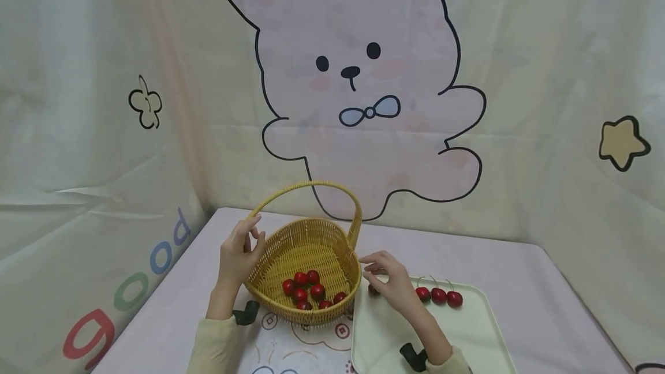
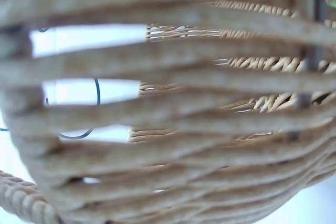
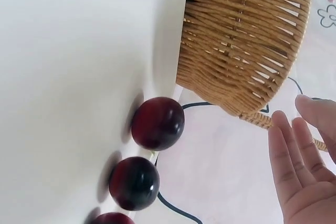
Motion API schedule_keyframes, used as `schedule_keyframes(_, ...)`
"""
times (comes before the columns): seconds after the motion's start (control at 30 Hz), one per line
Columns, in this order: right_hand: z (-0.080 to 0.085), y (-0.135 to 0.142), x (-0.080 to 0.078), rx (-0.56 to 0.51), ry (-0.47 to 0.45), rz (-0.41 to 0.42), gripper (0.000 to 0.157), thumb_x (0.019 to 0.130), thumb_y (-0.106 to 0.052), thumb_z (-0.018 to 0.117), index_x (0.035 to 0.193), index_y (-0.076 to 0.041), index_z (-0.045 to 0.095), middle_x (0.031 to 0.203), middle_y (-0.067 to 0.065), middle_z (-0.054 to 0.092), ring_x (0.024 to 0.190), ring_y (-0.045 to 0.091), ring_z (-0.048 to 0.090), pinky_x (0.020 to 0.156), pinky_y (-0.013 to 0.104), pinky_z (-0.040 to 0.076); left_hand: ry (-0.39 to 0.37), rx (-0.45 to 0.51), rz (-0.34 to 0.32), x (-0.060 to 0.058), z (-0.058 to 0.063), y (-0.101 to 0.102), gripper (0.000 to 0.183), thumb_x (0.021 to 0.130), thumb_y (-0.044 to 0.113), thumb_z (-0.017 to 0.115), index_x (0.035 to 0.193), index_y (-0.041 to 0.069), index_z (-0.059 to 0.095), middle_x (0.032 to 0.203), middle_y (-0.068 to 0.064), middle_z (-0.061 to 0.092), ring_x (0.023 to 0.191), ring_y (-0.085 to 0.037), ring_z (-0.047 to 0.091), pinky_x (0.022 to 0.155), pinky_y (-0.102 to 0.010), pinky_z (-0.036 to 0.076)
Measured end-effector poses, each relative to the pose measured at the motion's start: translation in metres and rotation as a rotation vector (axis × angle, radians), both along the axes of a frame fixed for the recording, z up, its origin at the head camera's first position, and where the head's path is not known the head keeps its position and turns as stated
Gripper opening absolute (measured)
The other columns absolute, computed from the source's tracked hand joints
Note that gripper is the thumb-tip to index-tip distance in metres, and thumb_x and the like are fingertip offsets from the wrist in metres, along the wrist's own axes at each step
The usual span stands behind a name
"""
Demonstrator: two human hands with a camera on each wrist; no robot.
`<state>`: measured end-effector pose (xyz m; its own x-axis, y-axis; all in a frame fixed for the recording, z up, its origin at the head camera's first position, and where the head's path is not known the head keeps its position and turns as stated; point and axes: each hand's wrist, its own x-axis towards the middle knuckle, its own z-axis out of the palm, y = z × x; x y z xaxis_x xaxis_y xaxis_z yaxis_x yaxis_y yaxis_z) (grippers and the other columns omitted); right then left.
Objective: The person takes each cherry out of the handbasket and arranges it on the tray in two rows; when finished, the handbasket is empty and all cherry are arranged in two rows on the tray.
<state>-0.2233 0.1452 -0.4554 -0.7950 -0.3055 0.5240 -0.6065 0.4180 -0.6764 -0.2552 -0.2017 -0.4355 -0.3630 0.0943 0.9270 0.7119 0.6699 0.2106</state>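
A yellow woven basket (image 1: 306, 319) with a tall arched handle (image 1: 317, 183) stands on the table, tilted toward the camera. Several red cherries (image 1: 300, 294) lie inside, near its front. My left hand (image 1: 240, 253) is at the basket's left side, fingers and thumb apart beside the handle's base. The left wrist view shows only the basket's weave (image 2: 157, 93), close up. My right hand (image 1: 392, 281) is beside the right rim, over the tray's left part. In the right wrist view its fingers (image 3: 294, 156) are extended, apart from the thumb, with nothing between them.
A pale rectangular tray (image 1: 488, 328) lies at the right of the basket. Along its far edge sit three cherries with stems (image 1: 439, 296), and another cherry (image 1: 373, 290) is partly behind my right hand. Printed fabric (image 1: 363, 149) hangs behind the table and at its sides.
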Motion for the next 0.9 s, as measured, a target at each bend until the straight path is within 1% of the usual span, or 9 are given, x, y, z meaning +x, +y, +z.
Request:
schedule_keyframes(0.1, -0.002, -0.006, -0.001, 0.013, -0.002, 0.025, 0.026, 0.08, 0.003, 0.067, 0.105, -0.004, 0.065, 0.1, 0.011, 0.06, 0.085, 0.024, 0.064, 0.074, 0.034, 0.054, -0.003, -0.003, 0.003, 0.0, -0.001, 0.0, 0.036, 0.092, 0.023, 0.05, 0.126, 0.011, 0.05, 0.078, 0.003, 0.049, 0.054, 0.003, 0.029, 0.045, -0.011, 0.029)
schedule_keyframes(0.2, -0.001, -0.014, -0.004, 0.043, 0.004, 0.04, 0.027, 0.08, 0.003, 0.067, 0.105, -0.008, 0.065, 0.099, 0.009, 0.06, 0.085, 0.023, 0.063, 0.074, 0.032, 0.053, -0.007, 0.0, 0.0, 0.001, -0.001, -0.001, 0.036, 0.092, 0.022, 0.051, 0.127, 0.012, 0.05, 0.079, 0.003, 0.049, 0.054, 0.004, 0.029, 0.045, -0.011, 0.029)
schedule_keyframes(0.3, 0.003, -0.024, -0.006, 0.083, -0.011, 0.052, 0.029, 0.08, 0.001, 0.068, 0.105, -0.013, 0.066, 0.098, 0.006, 0.06, 0.086, 0.022, 0.062, 0.075, 0.029, 0.053, -0.007, 0.006, -0.009, 0.001, 0.0, 0.0, 0.037, 0.091, 0.019, 0.052, 0.127, 0.011, 0.051, 0.079, 0.003, 0.049, 0.054, 0.003, 0.029, 0.045, -0.011, 0.029)
schedule_keyframes(0.37, 0.005, -0.032, -0.007, 0.116, -0.025, 0.067, 0.028, 0.08, -0.001, 0.068, 0.105, -0.014, 0.066, 0.098, 0.003, 0.06, 0.088, 0.023, 0.062, 0.076, 0.029, 0.052, -0.006, 0.007, -0.011, 0.0, 0.0, 0.0, 0.037, 0.09, 0.019, 0.052, 0.127, 0.011, 0.051, 0.079, 0.003, 0.049, 0.054, 0.003, 0.029, 0.045, -0.011, 0.029)
schedule_keyframes(0.57, 0.009, -0.054, -0.012, 0.217, -0.037, 0.148, 0.026, 0.082, -0.005, 0.067, 0.107, -0.011, 0.065, 0.099, 0.002, 0.06, 0.092, 0.024, 0.061, 0.077, 0.035, 0.052, 0.001, 0.013, -0.016, -0.001, -0.002, 0.0, 0.036, 0.091, 0.02, 0.052, 0.126, 0.011, 0.052, 0.079, 0.003, 0.049, 0.054, 0.003, 0.03, 0.045, -0.011, 0.029)
schedule_keyframes(0.63, 0.009, -0.06, -0.015, 0.242, -0.039, 0.166, 0.025, 0.083, -0.005, 0.067, 0.107, -0.011, 0.064, 0.1, 0.004, 0.06, 0.091, 0.024, 0.061, 0.076, 0.036, 0.052, 0.0, 0.013, -0.016, -0.001, -0.002, 0.0, 0.037, 0.09, 0.019, 0.053, 0.126, 0.011, 0.052, 0.079, 0.003, 0.049, 0.054, 0.003, 0.03, 0.045, -0.011, 0.029)
schedule_keyframes(0.8, 0.004, -0.071, -0.023, 0.295, -0.064, 0.184, 0.026, 0.083, -0.006, 0.066, 0.109, -0.01, 0.064, 0.104, 0.006, 0.061, 0.093, 0.023, 0.061, 0.076, 0.034, 0.052, -0.003, 0.006, -0.006, -0.001, -0.002, -0.001, 0.037, 0.091, 0.02, 0.052, 0.127, 0.012, 0.051, 0.079, 0.003, 0.049, 0.054, 0.004, 0.029, 0.045, -0.011, 0.029)
schedule_keyframes(0.9, 0.003, -0.075, -0.027, 0.345, -0.094, 0.176, 0.026, 0.085, -0.01, 0.066, 0.11, -0.011, 0.064, 0.107, 0.002, 0.061, 0.094, 0.023, 0.061, 0.076, 0.032, 0.052, -0.002, 0.001, 0.0, -0.002, -0.002, -0.001, 0.036, 0.093, 0.025, 0.05, 0.126, 0.012, 0.051, 0.079, 0.003, 0.049, 0.054, 0.004, 0.028, 0.045, -0.011, 0.029)
